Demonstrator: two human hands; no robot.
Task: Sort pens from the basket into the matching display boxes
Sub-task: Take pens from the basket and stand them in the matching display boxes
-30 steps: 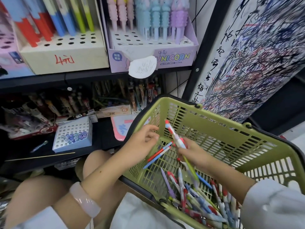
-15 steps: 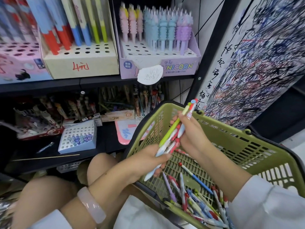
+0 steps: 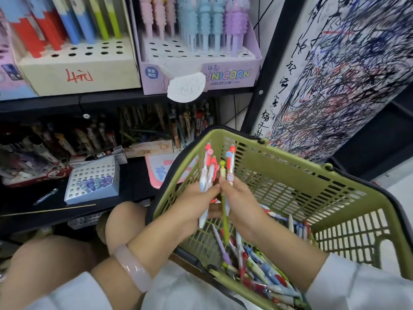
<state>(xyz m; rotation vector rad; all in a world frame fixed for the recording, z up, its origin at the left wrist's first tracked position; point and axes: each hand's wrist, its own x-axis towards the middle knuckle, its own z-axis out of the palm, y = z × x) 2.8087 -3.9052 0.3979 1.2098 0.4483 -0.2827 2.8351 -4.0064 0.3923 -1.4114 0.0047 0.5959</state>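
Both hands have come together above the basket's (image 3: 290, 166) far-left corner: left hand (image 3: 192, 204) grips red-capped pens (image 3: 209, 173), right hand (image 3: 243, 204) pinches a green pen (image 3: 224, 211); display boxes (image 3: 201, 63) shelved beyond.

basket (image 3: 279, 159) top: open | lavender box (image 3: 223, 74) front holes: free | shelf above: low

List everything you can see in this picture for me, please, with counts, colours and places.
basket: one, olive green with a black rim, on the lap.
loose pens: many, mixed colours, in the basket's near corner.
held pens: several, red-capped white ones and a green one, upright over the basket.
Unicorn box: one, lilac, upper shelf, holding pink, blue and purple pens.
beige box: one, upper shelf, left of it.
white tray: one, lower shelf.
left hand: grips the white pens.
right hand: pinches two pens.
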